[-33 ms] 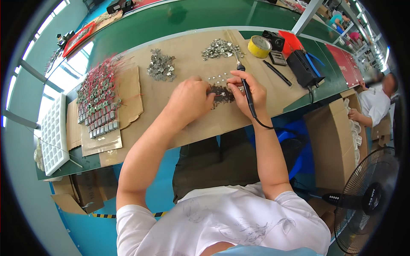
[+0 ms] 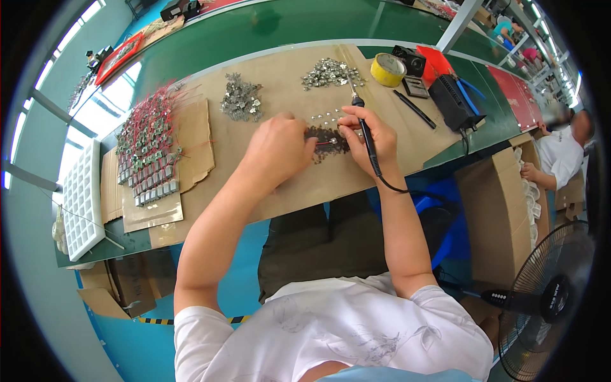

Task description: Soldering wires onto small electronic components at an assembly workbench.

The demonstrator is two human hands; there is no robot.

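My right hand (image 2: 377, 137) is closed around the black handle of a soldering iron (image 2: 368, 141), its metal tip pointing away from me toward a heap of small silver metal parts (image 2: 331, 73). The right thumb and a fingertip come close together beside a pile of small dark parts (image 2: 328, 135). At that pile's left edge my left hand (image 2: 280, 149) is closed, its thumb and finger pinching what looks like a thin red wire (image 2: 323, 142). A small silver piece (image 2: 333, 141) lies at the wire's right end. Several tiny silver pieces (image 2: 326, 117) sit just beyond.
Rows of small parts with red wires (image 2: 149, 140) cover cardboard at left, beside a white grid tray (image 2: 83, 197). Another silver heap (image 2: 240, 99) lies mid-table. Yellow tape (image 2: 387, 70), a black pen (image 2: 414, 108) and a black box (image 2: 453, 103) stand right. A fan (image 2: 541, 299) is lower right.
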